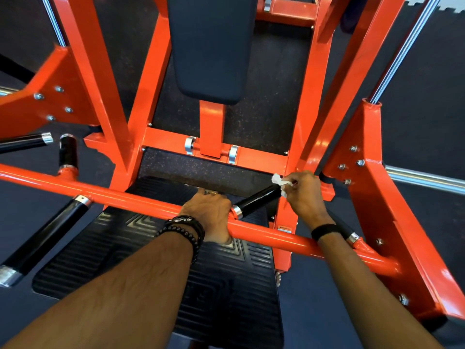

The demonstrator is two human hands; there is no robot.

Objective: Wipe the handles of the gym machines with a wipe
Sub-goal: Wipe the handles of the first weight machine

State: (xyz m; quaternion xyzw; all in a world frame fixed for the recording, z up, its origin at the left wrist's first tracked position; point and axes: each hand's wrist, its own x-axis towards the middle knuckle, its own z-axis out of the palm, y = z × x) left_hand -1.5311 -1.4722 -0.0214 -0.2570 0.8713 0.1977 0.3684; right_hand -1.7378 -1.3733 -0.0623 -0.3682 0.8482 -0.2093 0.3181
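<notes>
Orange landmark: crossbar [264, 233] of the machine frame, running left to right below both hands; all places given from it.
Step in hand: wiping the black handle [259, 197] that juts up and away from the crossbar, just right of its middle.
Right hand [305, 195]: fingers curled round the white wipe [279, 181], pressing it onto the far tip of that handle, beyond the crossbar.
Left hand [211, 212]: clenched over the crossbar itself, just beside the handle's chrome collar [237, 212]; steadying, by the look of it.
Progress: judged early on this handle, with the wipe at the tip only and the shaft toward the collar bare.
Next move: likely a pull of the wipe down the shaft toward the crossbar, grip kept wrapped round.
Still to do: long black handle [47, 238] at the crossbar's left end; two short handles [68, 152] beyond it, also left.
Around: black pad [211, 46] far beyond the crossbar; ribbed black footplate [214, 280] beneath it.
In the way: left knuckles close to the collar; orange upright [302, 117] crowding the right hand.
</notes>
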